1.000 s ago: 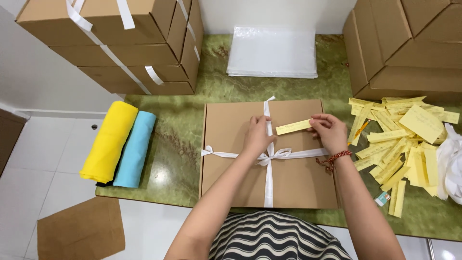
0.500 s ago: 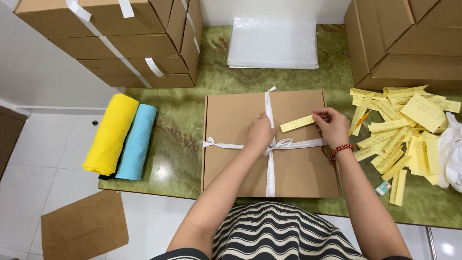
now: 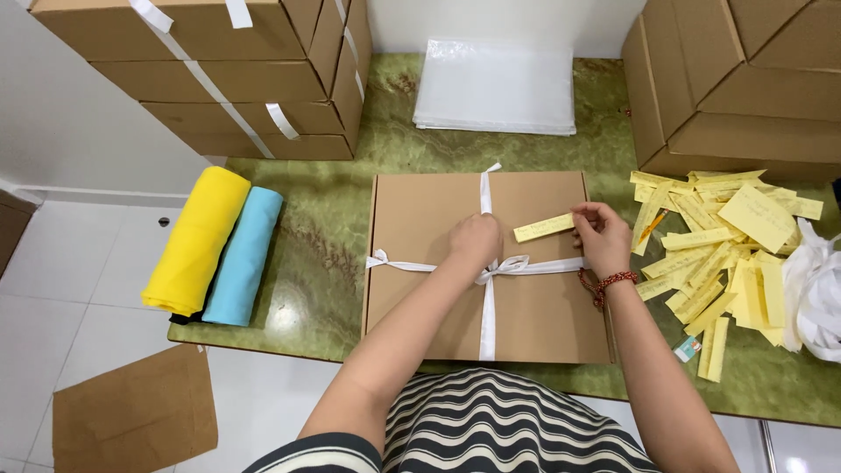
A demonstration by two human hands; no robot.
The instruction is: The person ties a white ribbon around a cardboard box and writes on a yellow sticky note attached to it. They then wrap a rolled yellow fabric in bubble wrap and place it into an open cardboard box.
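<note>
- Left hand (image 3: 476,243) curled, pressed on white ribbon (image 3: 487,298) at the bow, centre of flat brown box (image 3: 429,289).
- Right hand (image 3: 603,238) pinched yellow paper strip (image 3: 543,228) just above the ribbon.
- Box sat on green table (image 3: 324,236); strip pile (image 3: 727,254) to its right.

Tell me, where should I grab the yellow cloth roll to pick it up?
Probably around its middle, coming down from above. The yellow cloth roll lies flat on the green table, long and round. The blue roll touches its right side, so slip fingers in gently there; the left side is free.
</note>
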